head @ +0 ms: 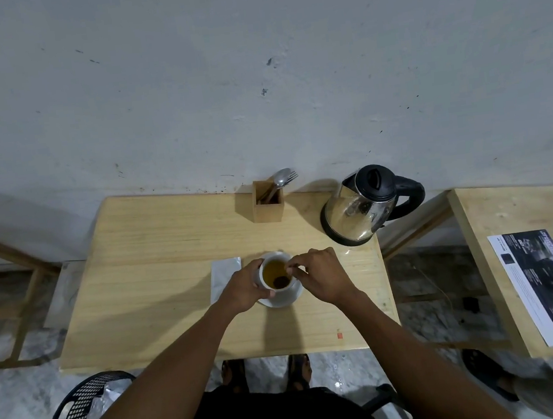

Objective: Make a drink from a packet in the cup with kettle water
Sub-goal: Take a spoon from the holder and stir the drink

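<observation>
A white cup (265, 281) stands on a white saucer (287, 299) at the middle of the wooden table (156, 257). It holds yellow-brown liquid with a dark tea bag (281, 281) sunk near its right side. My left hand (243, 290) wraps around the cup's left wall. My right hand (320, 275) hovers at the cup's right rim, fingertips pinched together on what looks like the tea bag's string; the string itself is too thin to make out. A silver packet (222, 274) lies flat just left of the cup. The steel kettle (361, 211) with black lid and handle stands at the back right.
A wooden holder (268, 207) with a spoon and fork stands at the table's back edge by the wall. A black mesh basket (81, 414) with a silver wrapper sits on the floor at front left. A second table (478, 238) with printed sheets is on the right.
</observation>
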